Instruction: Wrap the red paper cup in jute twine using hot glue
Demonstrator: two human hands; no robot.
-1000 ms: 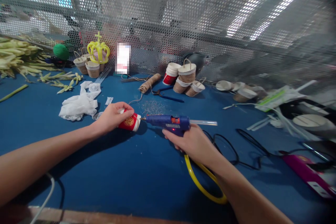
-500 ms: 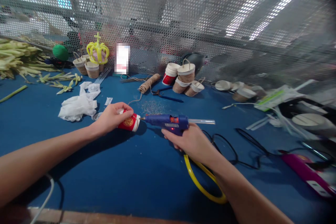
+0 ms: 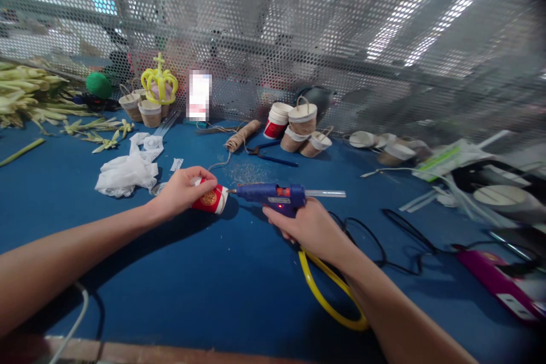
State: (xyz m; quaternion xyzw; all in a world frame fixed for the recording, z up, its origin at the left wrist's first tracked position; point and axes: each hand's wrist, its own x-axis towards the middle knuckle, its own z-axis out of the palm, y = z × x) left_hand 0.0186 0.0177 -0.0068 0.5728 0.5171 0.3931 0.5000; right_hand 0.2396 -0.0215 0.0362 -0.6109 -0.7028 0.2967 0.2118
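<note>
My left hand [image 3: 184, 187] is closed around a small red paper cup [image 3: 209, 199] with a gold emblem, tipped on its side. A piece of twine lies along the cup near the white end, and the fingers press on it. In my right hand [image 3: 313, 224] is a blue hot glue gun [image 3: 271, 196], its red light lit and a clear glue stick [image 3: 326, 194] poking out the back. The nozzle points left, at the cup's white end; whether it touches cannot be told. Behind the cup, a twine roll [image 3: 243, 135] trails a strand toward my left hand.
Blue-handled pliers [image 3: 273, 157] lie behind the glue gun. Twine-wrapped cups [image 3: 302, 119] stand beside stacked paper cups [image 3: 278, 119]. White lace [image 3: 127, 173] lies left. A yellow cable [image 3: 328, 290], black cord [image 3: 379, 247] and purple power strip [image 3: 497, 281] are at right. Perforated metal panel [image 3: 256, 28] stands behind.
The glue gun and my right hand have shifted very slightly left. My left hand and the cup hold their place.
</note>
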